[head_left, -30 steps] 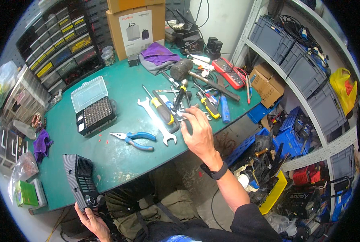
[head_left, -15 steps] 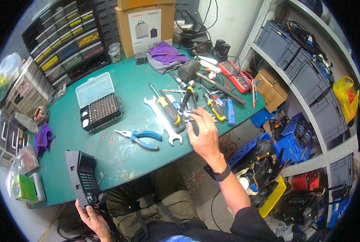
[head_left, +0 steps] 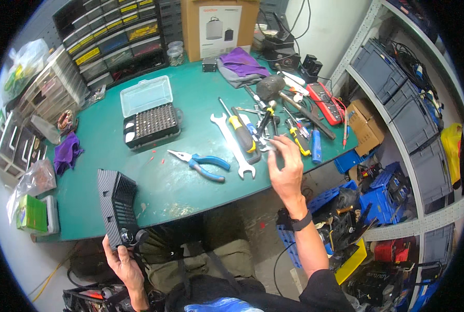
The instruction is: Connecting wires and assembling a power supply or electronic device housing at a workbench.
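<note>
In my left hand (head_left: 125,268) is a black box-shaped device (head_left: 118,208) with a carbon-patterned side, slotted vents and a round knob at its lower end. My fingers wrap its lower end, and it is tilted up beside the table's near edge. My right hand (head_left: 286,169) reaches over the tool pile at the table's right, thumb and curved fingers apart. Small silver metal pieces (head_left: 266,146) lie at its fingertips, partly hidden. Just left are a black hex key (head_left: 253,158), a yellow-black screwdriver (head_left: 241,130) and a large open-end wrench (head_left: 233,145).
Blue-handled pliers (head_left: 203,164) and an open bit case (head_left: 151,125) lie on the green table (head_left: 190,99). Further right are a mallet (head_left: 271,88), a blue-handled tool (head_left: 316,147) and a red multimeter (head_left: 325,104). Shelving with grey bins (head_left: 380,65) stands right; drawers (head_left: 112,39) stand behind.
The view has shifted, so the table and tools sit further right in the picture. My right hand has moved slightly right of the hex key; my left hand keeps hold of the black device.
</note>
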Demonstrator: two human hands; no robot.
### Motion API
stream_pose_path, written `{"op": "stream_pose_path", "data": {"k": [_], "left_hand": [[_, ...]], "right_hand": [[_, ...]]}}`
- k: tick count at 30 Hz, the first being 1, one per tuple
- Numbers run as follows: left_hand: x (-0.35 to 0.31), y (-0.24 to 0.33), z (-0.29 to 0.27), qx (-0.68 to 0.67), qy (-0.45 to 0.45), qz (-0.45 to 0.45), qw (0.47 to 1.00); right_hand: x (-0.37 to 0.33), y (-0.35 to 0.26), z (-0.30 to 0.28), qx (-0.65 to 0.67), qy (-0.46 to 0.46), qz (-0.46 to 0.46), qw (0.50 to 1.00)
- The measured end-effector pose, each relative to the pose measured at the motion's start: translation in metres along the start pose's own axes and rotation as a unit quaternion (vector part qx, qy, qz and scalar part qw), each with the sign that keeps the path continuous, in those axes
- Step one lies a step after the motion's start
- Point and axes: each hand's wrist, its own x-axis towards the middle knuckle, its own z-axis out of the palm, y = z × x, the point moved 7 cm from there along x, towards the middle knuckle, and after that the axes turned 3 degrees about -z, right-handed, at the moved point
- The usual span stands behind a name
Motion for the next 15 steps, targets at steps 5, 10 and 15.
{"op": "stream_pose_path", "data": {"k": [5,10,15], "left_hand": [[-0.003,-0.001,0.001,-0.015,-0.012,-0.016,1.0],[-0.001,0.019,0.009,0.042,-0.034,0.003,0.999],[-0.001,0.03,0.027,0.024,-0.056,-0.045,0.997]], "right_hand": [[-0.002,0.003,-0.004,0.013,-0.008,0.02,1.0],[-0.003,-0.016,0.001,0.04,0.016,0.017,0.999],[-0.014,-0.104,0.007,0.165,-0.056,0.005,0.985]]}}
